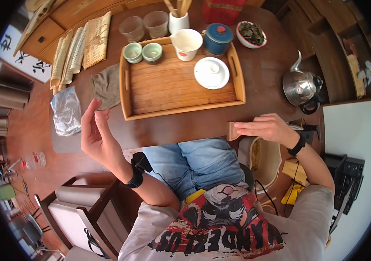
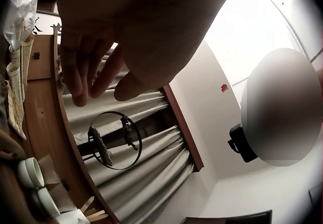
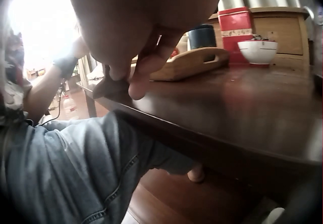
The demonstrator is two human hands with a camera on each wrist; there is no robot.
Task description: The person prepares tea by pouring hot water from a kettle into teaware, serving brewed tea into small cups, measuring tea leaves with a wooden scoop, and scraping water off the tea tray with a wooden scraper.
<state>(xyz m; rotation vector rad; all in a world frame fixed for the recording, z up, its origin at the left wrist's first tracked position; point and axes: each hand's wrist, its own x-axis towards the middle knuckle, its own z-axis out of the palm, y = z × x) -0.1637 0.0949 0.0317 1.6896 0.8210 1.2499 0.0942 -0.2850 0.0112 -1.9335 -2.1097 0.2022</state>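
Observation:
My right hand (image 1: 269,128) pinches a small brown wooden piece with a flared end (image 1: 233,131), shaped like a tea scoop, at the table's front edge. In the right wrist view the same brown piece (image 3: 112,88) looks dark beneath the fingers. Raised left of the tray, my left hand (image 1: 98,138) has loosely bent fingers, with nothing visible in them. The left wrist view shows those fingers (image 2: 103,75) apart from the thumb. On the wooden tray (image 1: 172,111) are two green cups (image 1: 132,53), a white pitcher (image 1: 187,45), a blue lidded jar (image 1: 217,38) and a white lid (image 1: 211,73).
A bowl of dark leaves (image 1: 251,35) and a steel kettle (image 1: 302,87) stand right of the tray. Leftward lie a grey-brown cloth (image 1: 106,89), a clear plastic bag (image 1: 66,112) and rolled papers (image 1: 77,50). Below the right hand sits a pale bin (image 1: 270,163).

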